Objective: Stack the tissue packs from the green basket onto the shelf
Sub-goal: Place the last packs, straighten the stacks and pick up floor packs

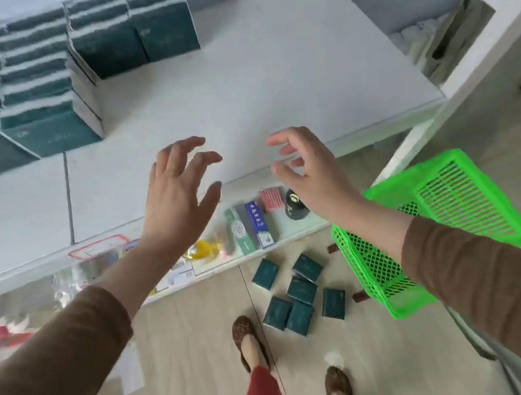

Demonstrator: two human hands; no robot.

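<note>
Nearest, at six o'clock, the person's feet stand on the pale floor. Just beyond, toward five o'clock, a handful of dark green tissue packs [298,291] lie scattered flat on the floor, seemingly tipped out so they can be gathered easily. Beside them at four o'clock the green basket [438,228] lies tilted on its side, its mesh interior showing nothing inside.

At mid-height both arms reach forward over the shelf's front edge. The left hand [178,191] is spread, fingers loosely bent, holding nothing; the right hand [308,168] is likewise released, fingers curved around empty air. They face each other about a pack-stack apart, which reads as hands shaped to set down or steady a bundle.

Farther, the white shelf [268,91] is bare at twelve o'clock. At ten to eleven o'clock, stacked tissue packs [40,79] stand in neat rows pushed to the back left, leaving room to extend rightward.
</note>
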